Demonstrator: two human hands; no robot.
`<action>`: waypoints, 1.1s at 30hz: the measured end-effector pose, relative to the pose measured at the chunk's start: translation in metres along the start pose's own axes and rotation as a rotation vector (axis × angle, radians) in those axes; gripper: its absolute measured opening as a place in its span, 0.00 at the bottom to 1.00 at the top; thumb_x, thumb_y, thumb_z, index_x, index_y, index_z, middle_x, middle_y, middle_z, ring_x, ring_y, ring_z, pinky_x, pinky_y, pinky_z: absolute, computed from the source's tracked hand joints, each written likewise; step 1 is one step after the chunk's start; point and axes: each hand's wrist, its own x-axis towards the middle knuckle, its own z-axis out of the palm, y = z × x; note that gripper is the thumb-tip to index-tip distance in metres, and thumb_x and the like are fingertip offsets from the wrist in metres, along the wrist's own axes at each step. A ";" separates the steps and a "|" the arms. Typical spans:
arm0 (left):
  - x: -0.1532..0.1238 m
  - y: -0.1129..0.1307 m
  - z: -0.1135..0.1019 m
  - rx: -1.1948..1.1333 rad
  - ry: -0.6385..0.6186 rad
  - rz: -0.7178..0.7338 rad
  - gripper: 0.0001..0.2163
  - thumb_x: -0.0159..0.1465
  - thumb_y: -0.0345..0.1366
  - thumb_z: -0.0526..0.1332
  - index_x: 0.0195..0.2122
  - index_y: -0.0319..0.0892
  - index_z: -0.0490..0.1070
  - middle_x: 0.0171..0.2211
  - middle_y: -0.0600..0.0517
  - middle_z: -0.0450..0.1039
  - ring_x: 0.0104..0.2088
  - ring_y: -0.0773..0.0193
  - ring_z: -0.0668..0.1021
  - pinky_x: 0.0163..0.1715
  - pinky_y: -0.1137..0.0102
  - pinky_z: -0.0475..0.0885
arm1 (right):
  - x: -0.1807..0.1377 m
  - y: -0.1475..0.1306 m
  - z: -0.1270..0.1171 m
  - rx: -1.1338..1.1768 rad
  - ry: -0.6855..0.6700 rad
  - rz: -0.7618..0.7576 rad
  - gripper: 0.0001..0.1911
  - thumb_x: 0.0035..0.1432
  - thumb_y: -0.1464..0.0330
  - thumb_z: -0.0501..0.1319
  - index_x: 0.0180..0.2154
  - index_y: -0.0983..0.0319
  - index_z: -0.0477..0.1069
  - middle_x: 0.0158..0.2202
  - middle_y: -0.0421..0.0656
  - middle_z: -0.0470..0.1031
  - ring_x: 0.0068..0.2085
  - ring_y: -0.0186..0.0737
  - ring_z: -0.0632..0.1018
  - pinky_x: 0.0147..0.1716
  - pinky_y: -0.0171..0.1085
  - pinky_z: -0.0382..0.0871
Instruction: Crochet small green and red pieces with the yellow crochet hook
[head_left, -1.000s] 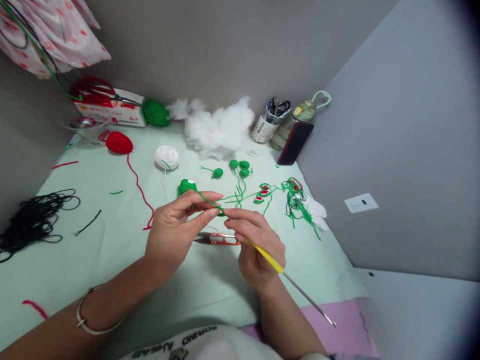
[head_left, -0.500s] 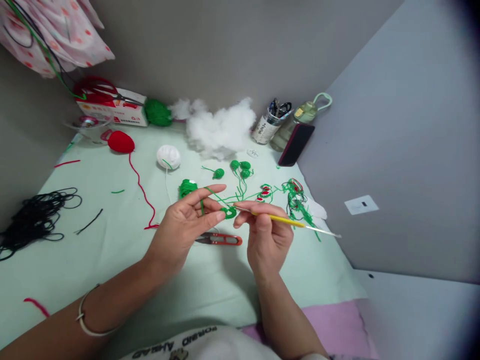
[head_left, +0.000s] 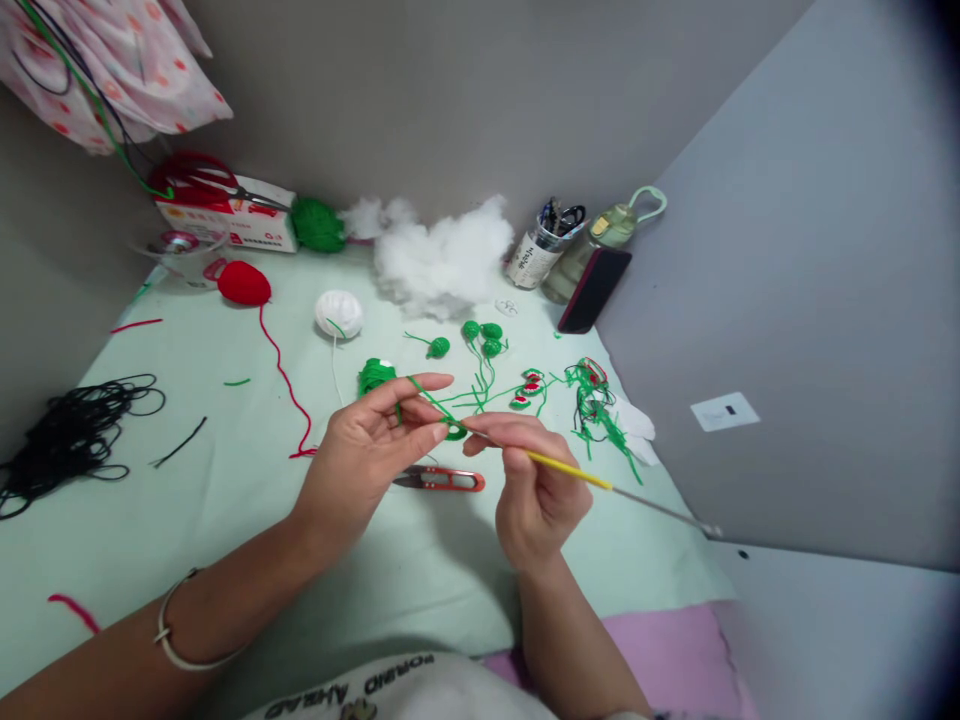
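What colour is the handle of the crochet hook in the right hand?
Yellow; the crochet hook shows best in the head view.

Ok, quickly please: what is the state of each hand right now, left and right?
Left hand: closed, pinching the green crochet piece, green yarn over the index finger.
Right hand: closed, holding the crochet hook.

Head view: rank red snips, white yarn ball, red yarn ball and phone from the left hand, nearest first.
1. Red snips, just right of the left hand.
2. White yarn ball, beyond it.
3. Red yarn ball, far left.
4. Phone, far right.
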 end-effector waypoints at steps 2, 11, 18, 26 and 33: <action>-0.001 0.000 0.001 0.016 0.030 0.008 0.13 0.59 0.36 0.74 0.46 0.50 0.83 0.33 0.56 0.75 0.36 0.66 0.77 0.42 0.72 0.75 | -0.002 0.001 0.000 -0.082 -0.044 -0.109 0.15 0.69 0.75 0.57 0.51 0.54 0.77 0.40 0.45 0.83 0.42 0.44 0.84 0.35 0.44 0.81; 0.004 -0.005 -0.001 -0.038 0.001 -0.041 0.14 0.59 0.36 0.74 0.47 0.48 0.83 0.31 0.56 0.73 0.36 0.67 0.76 0.39 0.74 0.72 | -0.006 0.007 -0.001 -0.150 -0.090 -0.163 0.16 0.68 0.77 0.58 0.50 0.55 0.78 0.41 0.46 0.84 0.45 0.45 0.85 0.37 0.43 0.82; 0.001 -0.005 0.000 -0.171 -0.129 -0.145 0.24 0.61 0.36 0.72 0.59 0.47 0.75 0.31 0.57 0.72 0.33 0.68 0.75 0.37 0.73 0.72 | -0.015 0.010 0.003 -0.517 -0.085 -0.291 0.20 0.63 0.78 0.64 0.54 0.54 0.78 0.45 0.45 0.80 0.43 0.41 0.81 0.37 0.39 0.80; 0.008 0.007 -0.008 -0.265 -0.173 -0.193 0.21 0.61 0.32 0.73 0.55 0.43 0.78 0.26 0.61 0.65 0.19 0.80 0.58 0.20 0.79 0.58 | 0.001 0.003 -0.001 0.007 0.064 0.052 0.13 0.69 0.73 0.59 0.46 0.55 0.81 0.37 0.42 0.81 0.33 0.36 0.80 0.32 0.38 0.79; 0.006 0.003 -0.008 -0.071 -0.185 -0.130 0.17 0.63 0.35 0.71 0.53 0.50 0.80 0.34 0.57 0.69 0.19 0.81 0.65 0.19 0.77 0.59 | 0.007 0.005 0.000 0.354 0.080 0.360 0.08 0.68 0.67 0.63 0.40 0.55 0.82 0.36 0.41 0.81 0.33 0.34 0.80 0.30 0.34 0.76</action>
